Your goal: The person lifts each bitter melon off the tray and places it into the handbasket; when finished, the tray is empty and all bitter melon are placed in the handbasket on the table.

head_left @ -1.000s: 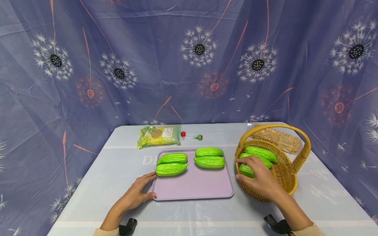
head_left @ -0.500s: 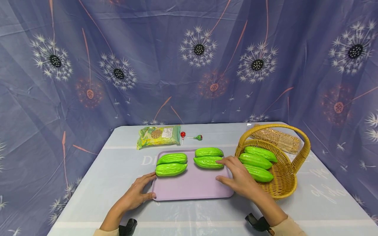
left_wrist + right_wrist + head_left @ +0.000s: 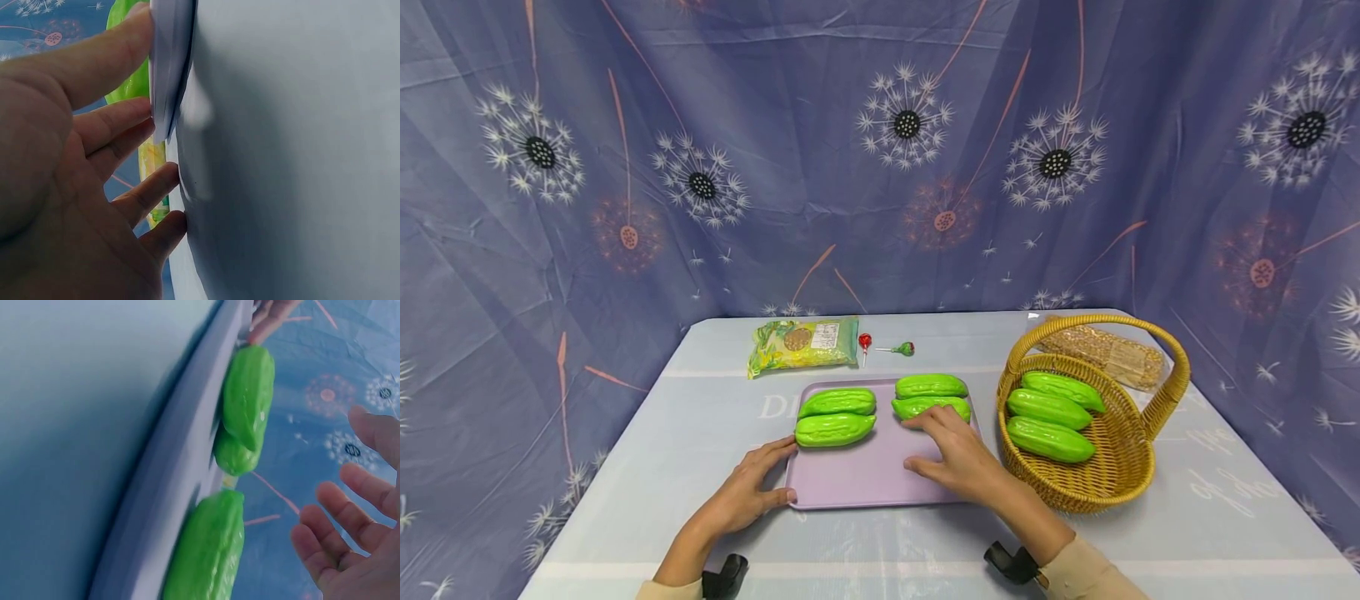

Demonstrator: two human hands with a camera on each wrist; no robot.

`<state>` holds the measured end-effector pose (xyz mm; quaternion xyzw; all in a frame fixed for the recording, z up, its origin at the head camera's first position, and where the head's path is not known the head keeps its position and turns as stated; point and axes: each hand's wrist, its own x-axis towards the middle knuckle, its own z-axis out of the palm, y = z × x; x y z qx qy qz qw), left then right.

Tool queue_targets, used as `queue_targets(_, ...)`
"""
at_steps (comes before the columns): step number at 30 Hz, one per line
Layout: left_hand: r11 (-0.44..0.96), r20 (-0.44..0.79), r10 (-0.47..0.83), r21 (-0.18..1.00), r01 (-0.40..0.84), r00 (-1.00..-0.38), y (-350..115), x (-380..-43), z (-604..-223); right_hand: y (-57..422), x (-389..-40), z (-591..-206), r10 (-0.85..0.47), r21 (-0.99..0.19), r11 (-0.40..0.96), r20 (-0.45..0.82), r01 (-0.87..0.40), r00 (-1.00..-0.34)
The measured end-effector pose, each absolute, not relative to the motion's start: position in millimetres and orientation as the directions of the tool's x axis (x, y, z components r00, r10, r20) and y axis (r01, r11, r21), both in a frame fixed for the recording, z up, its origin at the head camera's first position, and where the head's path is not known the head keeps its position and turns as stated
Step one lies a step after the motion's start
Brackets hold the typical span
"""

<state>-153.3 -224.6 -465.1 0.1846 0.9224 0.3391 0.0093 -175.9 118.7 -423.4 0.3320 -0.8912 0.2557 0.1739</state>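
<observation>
Right hand (image 3: 962, 457) held over tray (image 3: 865, 482), fingers parted, nothing gripped. Tray's left edge touched by left hand (image 3: 745, 493), fingers extended. Four green gourds (image 3: 835, 430) laid on tray, three in basket (image 3: 1138, 471). Gourds could be rolled if brushed by low right fingers. Pale counter (image 3: 647, 500) backed by dandelion-print curtain (image 3: 805, 100).

From my head, 1 camera looks forward and down, set well back, taking in the table (image 3: 662, 450), the tray (image 3: 865, 479) and the curtain (image 3: 797, 108). My left-wrist camera sits close to my left hand (image 3: 747, 492), its picture turned sideways, facing past my fingers at the tray's edge. My right-wrist camera, also turned sideways, looks low across the tray past my right hand (image 3: 957, 457). Its view and the head view share the green pods (image 3: 835, 430) and my left fingers.
</observation>
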Motion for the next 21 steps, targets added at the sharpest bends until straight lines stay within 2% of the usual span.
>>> queue_targets(8, 0.705, 0.104, 0.345, 0.628, 0.330, -0.933, -224, -153, -464, 95, -182, -429, -0.551, -0.352, 0.610, 0.456, -0.710, -0.699)
queue_targets(15, 0.702, 0.099, 0.346, 0.633, 0.327, -0.933, -224, -153, -463, 75, -189, -434, -0.562, -0.364, 0.623, 0.408, -0.692, -0.720)
queue_targets(21, 0.704, 0.091, 0.338, 0.636, 0.316, -0.937, -223, -153, -464, 62, -196, -438, -0.564, -0.353, 0.620, 0.421, -0.700, -0.711)
